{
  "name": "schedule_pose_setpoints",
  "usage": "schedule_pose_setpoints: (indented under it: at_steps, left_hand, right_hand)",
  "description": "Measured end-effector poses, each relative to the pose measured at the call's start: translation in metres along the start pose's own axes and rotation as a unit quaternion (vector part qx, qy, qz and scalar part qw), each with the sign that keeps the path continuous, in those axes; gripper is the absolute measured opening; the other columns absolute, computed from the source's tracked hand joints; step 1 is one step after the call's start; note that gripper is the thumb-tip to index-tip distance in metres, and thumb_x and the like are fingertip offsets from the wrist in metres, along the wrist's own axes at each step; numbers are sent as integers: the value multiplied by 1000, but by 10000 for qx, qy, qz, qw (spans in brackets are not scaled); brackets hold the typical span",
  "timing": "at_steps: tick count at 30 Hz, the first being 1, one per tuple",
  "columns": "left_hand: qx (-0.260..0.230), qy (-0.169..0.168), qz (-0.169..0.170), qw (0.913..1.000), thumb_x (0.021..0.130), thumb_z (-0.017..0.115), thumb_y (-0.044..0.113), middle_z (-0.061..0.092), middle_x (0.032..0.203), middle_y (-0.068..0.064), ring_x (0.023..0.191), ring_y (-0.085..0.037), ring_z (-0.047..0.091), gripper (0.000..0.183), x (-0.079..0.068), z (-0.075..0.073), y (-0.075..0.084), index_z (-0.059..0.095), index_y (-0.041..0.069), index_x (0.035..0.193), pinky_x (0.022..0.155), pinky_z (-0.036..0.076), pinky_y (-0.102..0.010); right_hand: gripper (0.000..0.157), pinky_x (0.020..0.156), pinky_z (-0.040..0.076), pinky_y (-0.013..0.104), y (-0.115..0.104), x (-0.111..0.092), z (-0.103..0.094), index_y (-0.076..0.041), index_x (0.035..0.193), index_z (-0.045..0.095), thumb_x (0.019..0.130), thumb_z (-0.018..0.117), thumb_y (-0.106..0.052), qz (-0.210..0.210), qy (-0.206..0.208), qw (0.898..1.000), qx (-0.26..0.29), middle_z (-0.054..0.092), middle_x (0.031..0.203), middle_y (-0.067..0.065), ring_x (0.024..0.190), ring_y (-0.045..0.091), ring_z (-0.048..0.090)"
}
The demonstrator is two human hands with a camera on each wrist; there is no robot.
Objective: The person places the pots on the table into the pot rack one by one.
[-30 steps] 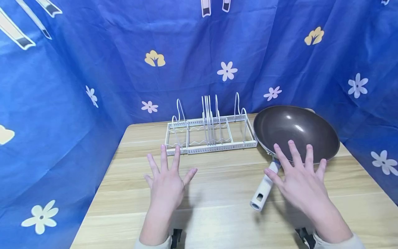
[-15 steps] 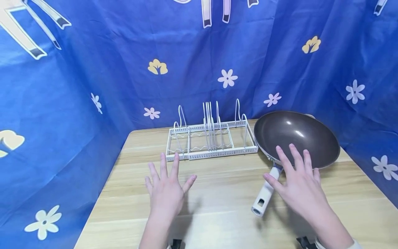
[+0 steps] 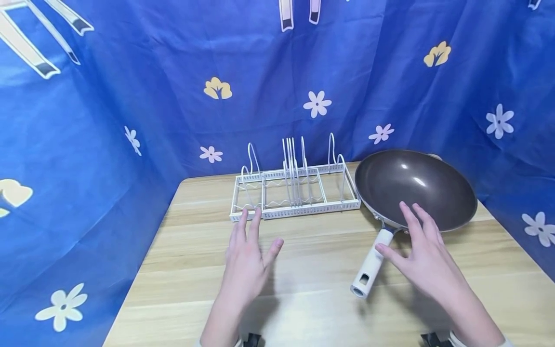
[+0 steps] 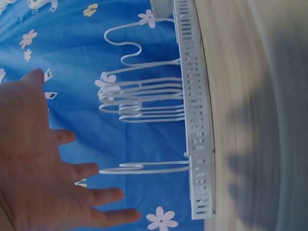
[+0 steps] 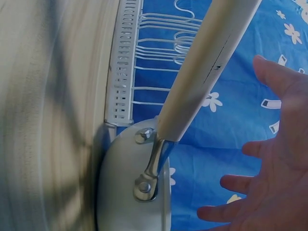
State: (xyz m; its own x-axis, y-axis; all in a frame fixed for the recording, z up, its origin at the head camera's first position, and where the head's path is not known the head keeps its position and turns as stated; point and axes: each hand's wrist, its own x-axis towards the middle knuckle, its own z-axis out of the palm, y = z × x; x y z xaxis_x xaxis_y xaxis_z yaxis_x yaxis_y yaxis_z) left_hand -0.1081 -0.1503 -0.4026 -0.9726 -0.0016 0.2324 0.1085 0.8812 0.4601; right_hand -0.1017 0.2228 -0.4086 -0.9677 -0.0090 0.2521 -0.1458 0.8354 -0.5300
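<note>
A dark-lined frying pan (image 3: 390, 178) sits on the right of the table, its pale handle (image 3: 368, 270) angled toward the person. My right hand (image 3: 427, 265) hovers beside that handle, fingers loosely extended and thumb apart; in the right wrist view a gap separates the hand (image 5: 284, 159) from the handle (image 5: 204, 77). To the pan's left stands a white wire pan rack (image 3: 312, 210) with upright loops, several bunched at its middle. Held above the table in front of the rack's left end, my left hand (image 3: 244, 267) has extended fingers and holds nothing.
The wooden table (image 3: 204, 250) bears the rack and pan near its back edge. Blue patterned cloth (image 3: 260, 62) hangs close behind it and along both sides. The pan's rim lies right up against the rack's right end.
Both hands have gone from widely spread fingers to closer, more relaxed ones, turning their palms inward. The left hand has shifted slightly right. Rack and pan stay in place; the head view tilts slightly.
</note>
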Motion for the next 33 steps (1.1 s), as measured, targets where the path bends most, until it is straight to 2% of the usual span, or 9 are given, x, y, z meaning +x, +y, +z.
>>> schedule_pose_setpoints:
  at_steps: [4,8,13,15,19,24,26,31,33]
  left_hand:
    - [-367,-329,157,9987,104,57,68,1,184,-13,166,-51,19,94,-2,6,6,12,27,176,131,23,-76]
    - [-723,-778,239,9941,99,66,68,-3,185,-8,168,-47,16,102,-5,12,15,5,36,175,132,23,-74]
    - [-1251,-1017,354,9863,97,70,65,4,185,-5,168,-43,19,103,-8,18,27,4,42,174,130,27,-75]
    - [-1557,-1163,379,9802,98,70,64,8,185,-5,167,-43,24,102,-9,20,31,6,42,173,130,29,-73]
    - [-2313,-1499,292,9608,101,68,61,20,182,-6,160,-43,39,94,-9,24,37,12,40,173,125,42,-70]
    - [-3256,-1898,68,9262,107,62,57,29,179,-10,152,-43,50,84,-9,29,40,17,32,173,115,56,-64]
    - [-3753,-2176,-20,9010,109,60,55,29,178,-14,151,-46,51,81,-9,31,41,17,29,173,112,58,-63]
    - [-4830,-2862,-304,8270,111,55,51,27,177,-22,150,-49,49,79,-10,37,46,14,25,173,107,62,-57]
    - [-5027,-3016,-420,8091,112,54,50,29,175,-22,148,-48,50,78,-11,40,48,14,24,174,105,64,-56]
  right_hand:
    - [110,105,41,86,3,-4,2,-21,175,20,92,81,-62,158,-19,9998,156,22,176,27,154,57,31]
    - [107,102,46,81,6,-8,3,-15,172,24,93,80,-61,325,-186,9986,366,29,167,31,141,56,45]
    - [96,88,59,53,11,-12,1,-7,165,27,99,74,-59,475,-750,9934,722,36,157,28,127,44,58]
    - [90,87,58,46,14,-12,1,-3,160,30,101,72,-56,560,-982,9893,923,41,153,26,128,42,59]
    - [75,92,62,44,19,-10,5,3,152,33,107,67,-47,649,-1366,9775,1469,51,148,26,133,43,62]
    - [67,87,69,33,24,-8,15,11,151,30,111,62,-32,891,-1812,9427,2656,50,143,31,125,36,67]
    - [66,90,70,37,26,-7,18,12,152,28,113,59,-31,1078,-1960,9246,3083,47,143,32,123,35,67]
    - [65,93,70,41,31,-6,24,13,154,25,115,53,-31,1417,-2161,8929,3686,47,144,31,120,28,67]
    - [66,93,69,42,31,-5,27,12,155,25,114,54,-31,1519,-2204,8850,3810,48,144,30,121,27,67]
